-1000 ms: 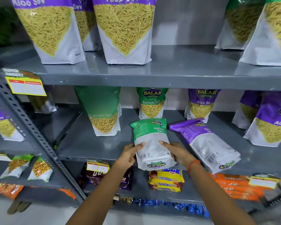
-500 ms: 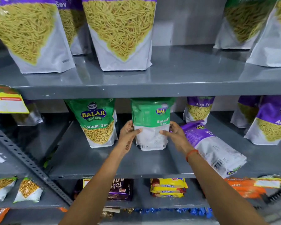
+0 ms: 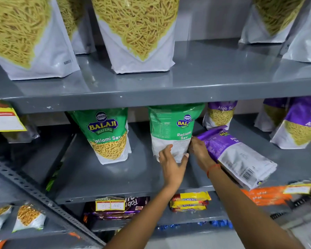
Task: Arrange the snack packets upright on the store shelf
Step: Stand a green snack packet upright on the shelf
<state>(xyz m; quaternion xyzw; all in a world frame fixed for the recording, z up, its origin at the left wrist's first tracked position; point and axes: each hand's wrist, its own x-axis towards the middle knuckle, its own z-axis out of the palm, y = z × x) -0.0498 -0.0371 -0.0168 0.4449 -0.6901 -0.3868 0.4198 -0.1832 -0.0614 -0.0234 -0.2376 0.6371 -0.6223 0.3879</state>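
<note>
A green Ratlami Sev packet (image 3: pixel 171 130) stands upright on the middle grey shelf (image 3: pixel 115 177), its back side facing me. My left hand (image 3: pixel 171 164) grips its lower front and my right hand (image 3: pixel 198 150) holds its lower right edge. A purple Aloo Sev packet (image 3: pixel 235 153) lies flat on the shelf just right of my right hand. Another green Ratlami Sev packet (image 3: pixel 108 135) stands upright to the left, front facing out.
Purple Aloo Sev packets (image 3: pixel 298 124) stand at the right of the same shelf and one (image 3: pixel 220 114) behind. Large sev bags (image 3: pixel 138 33) line the upper shelf. Biscuit packs (image 3: pixel 189 201) lie on the lower shelf. A slotted steel upright (image 3: pixel 34 191) runs diagonally at left.
The green packet went from lying flat at the shelf front to standing upright further back. Both hands stayed on it and moved inward; my left hand shifted to its lower front.
</note>
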